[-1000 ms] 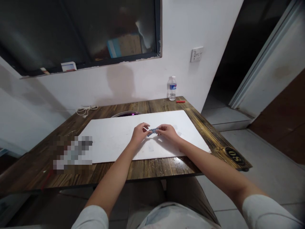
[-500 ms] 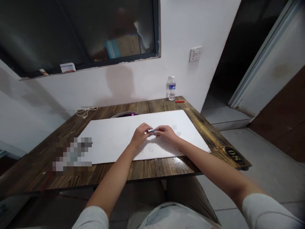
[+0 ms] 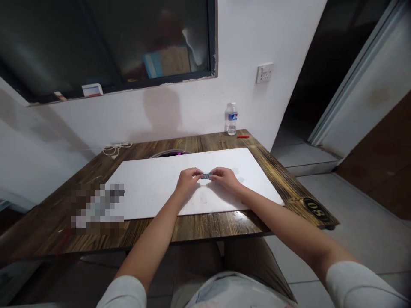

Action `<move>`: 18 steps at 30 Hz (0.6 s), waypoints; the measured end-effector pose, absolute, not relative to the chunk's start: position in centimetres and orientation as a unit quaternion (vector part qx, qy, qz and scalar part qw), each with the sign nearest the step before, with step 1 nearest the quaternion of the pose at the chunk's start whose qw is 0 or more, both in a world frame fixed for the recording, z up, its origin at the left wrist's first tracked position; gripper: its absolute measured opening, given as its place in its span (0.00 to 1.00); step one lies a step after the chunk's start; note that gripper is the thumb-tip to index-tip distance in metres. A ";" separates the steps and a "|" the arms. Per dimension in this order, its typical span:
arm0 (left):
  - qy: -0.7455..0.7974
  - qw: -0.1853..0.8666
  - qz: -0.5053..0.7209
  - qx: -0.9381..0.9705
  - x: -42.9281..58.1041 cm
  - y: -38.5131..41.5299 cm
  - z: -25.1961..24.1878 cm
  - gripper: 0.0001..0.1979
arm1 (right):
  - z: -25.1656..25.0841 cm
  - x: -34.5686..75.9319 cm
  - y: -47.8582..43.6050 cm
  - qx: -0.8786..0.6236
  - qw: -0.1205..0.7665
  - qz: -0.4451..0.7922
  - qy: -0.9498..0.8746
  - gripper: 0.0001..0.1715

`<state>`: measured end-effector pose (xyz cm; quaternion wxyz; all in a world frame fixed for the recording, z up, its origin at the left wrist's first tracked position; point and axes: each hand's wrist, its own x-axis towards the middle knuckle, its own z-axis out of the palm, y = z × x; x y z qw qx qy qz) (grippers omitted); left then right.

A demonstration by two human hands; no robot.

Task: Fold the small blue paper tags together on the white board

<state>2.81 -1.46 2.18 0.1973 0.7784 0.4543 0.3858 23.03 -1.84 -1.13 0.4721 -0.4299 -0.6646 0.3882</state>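
Between my two hands is a small dark blue-grey strip with lighter markings (image 3: 206, 176), too small to name more exactly. My left hand (image 3: 189, 179) pinches its left end with thumb and fingertips. At the other end, my right hand (image 3: 224, 177) grips it the same way. The strip is stretched level just above a white board (image 3: 144, 188), and both hands cast shadows on that surface. A faint pale patch (image 3: 203, 197) shows on the board below the hands.
A wooden table (image 3: 208, 226) carries the board. At its back stand a plastic water bottle (image 3: 231, 119) and a red pen-like stick (image 3: 243, 137). A white cord (image 3: 116, 148) lies at back left, and a dark round object (image 3: 170, 153) shows behind the board. The left end is pixelated.
The small strip was tilted and partly covered by my fingers; now it lies level and shows more fully. My hands have moved slightly apart.
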 end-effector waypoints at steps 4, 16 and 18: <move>0.462 0.231 0.384 0.765 2.9 -1.4 1.8 0.03 | -0.9 23.1 -2.3 -0.438 0.440 0.283 -0.731 0.07; 0.491 0.214 0.356 0.765 2.8 -1.6 1.8 0.02 | -1.4 22.7 -1.9 -0.436 0.446 0.293 -0.725 0.03; 0.508 0.193 0.312 0.780 2.7 -1.5 1.6 0.02 | -1.4 22.6 -1.9 -0.434 0.417 0.272 -0.751 0.03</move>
